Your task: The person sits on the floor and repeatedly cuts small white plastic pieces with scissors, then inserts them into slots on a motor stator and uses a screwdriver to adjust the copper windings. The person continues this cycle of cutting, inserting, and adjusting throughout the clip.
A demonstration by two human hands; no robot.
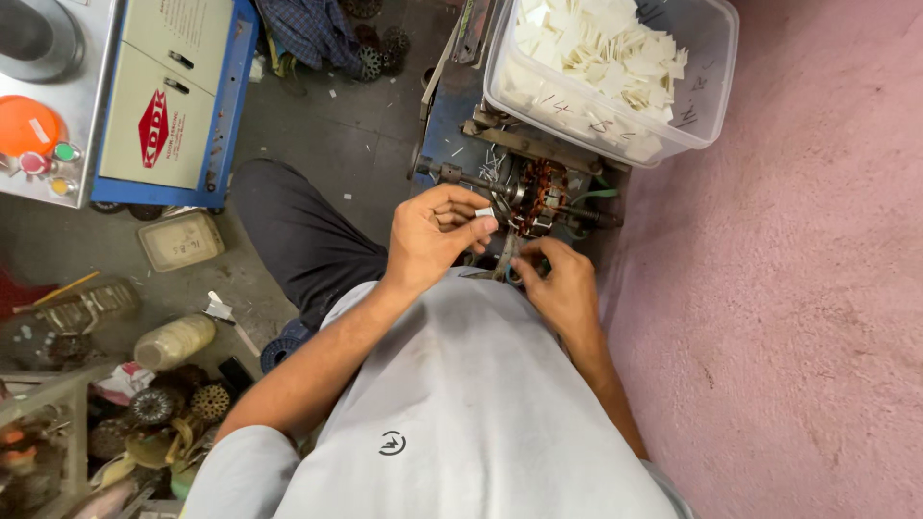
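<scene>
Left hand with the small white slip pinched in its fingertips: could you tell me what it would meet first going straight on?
Probably the copper-wound motor armature, just beyond the left hand; depth is unclear.

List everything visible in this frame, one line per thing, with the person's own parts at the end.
motor armature: one, copper windings on a dark shaft, held in a blue fixture ahead of the hands
white slip: one, small, at the left hand's fingertips
clear plastic tub: one, full of white paper pieces, top right
pink surface: one, right side
cream and blue cabinet: one, top left
orange round button: one, on a grey panel, far left
pale jar: one, lying among clutter, lower left
lidded flat box: one, pale, on the floor
left hand: pinching the white slip
right hand: at the fixture, below the armature
</scene>
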